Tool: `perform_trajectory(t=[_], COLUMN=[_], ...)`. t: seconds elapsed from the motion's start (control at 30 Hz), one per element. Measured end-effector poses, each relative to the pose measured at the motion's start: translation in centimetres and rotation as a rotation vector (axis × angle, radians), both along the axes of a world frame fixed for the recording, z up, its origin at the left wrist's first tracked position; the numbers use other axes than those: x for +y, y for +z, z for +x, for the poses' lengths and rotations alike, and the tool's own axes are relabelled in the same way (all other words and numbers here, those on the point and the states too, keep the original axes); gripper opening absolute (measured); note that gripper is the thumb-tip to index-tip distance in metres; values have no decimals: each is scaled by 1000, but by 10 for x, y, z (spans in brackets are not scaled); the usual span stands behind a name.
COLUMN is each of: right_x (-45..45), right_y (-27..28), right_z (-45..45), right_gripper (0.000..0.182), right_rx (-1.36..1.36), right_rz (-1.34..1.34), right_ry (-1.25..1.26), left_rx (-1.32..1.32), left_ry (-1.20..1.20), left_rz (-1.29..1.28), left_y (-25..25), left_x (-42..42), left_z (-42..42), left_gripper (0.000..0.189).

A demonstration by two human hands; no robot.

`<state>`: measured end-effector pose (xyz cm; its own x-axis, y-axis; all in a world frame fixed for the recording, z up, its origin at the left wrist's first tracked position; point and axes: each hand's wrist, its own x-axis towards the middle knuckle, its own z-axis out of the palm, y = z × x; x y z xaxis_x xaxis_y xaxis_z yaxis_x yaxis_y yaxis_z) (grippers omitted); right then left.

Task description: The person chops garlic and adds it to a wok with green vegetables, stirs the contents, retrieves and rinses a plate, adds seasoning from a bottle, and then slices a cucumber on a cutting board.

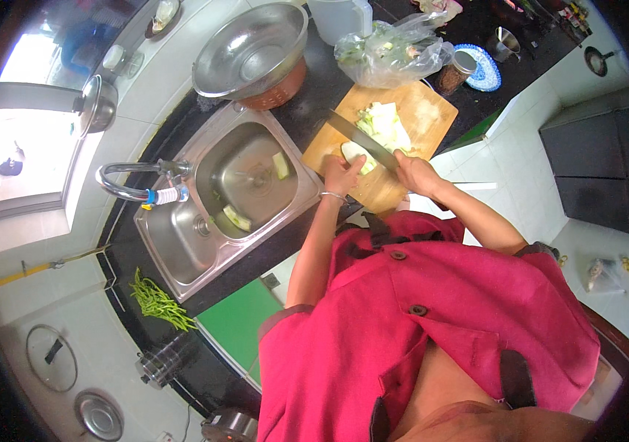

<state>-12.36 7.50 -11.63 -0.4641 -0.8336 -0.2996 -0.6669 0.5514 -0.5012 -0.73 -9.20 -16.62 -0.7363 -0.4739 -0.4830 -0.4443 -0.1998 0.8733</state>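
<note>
My right hand [415, 172] is closed around the handle of a wide kitchen knife [363, 138], whose blade reaches up and left across a wooden cutting board [425, 119]. My left hand [342, 172], with a bracelet at the wrist, holds a pale green vegetable piece [354, 151] against the board's lower left part, just below the blade. Beyond the knife lies a pile of cut pale green and white vegetable [385, 124]. Whether the blade's edge touches the held piece cannot be told.
Left of the board is a steel double sink [248, 160] with vegetable pieces in the larger basin and a curved faucet [126, 193]. A metal bowl [254, 61], a plastic bag of vegetables [392, 52] and a lidded jar [455, 73] stand behind. Green beans [160, 303] lie lower left.
</note>
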Motion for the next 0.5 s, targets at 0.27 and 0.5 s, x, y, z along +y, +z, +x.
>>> perform_trajectory(t=[0.27,0.5], right_x=[-6,-15], right_y=[32,14], right_z=[5,-1], right_gripper=[21,21], right_rx=[15,-41], right_rz=[50,-54], right_ry=[60,17], left_rx=[29,17], left_ry=[123,108], left_rz=[-17,59], left_y=[-10,18], left_x=[10,9], left_z=[-4,-5], left_gripper=[39,42])
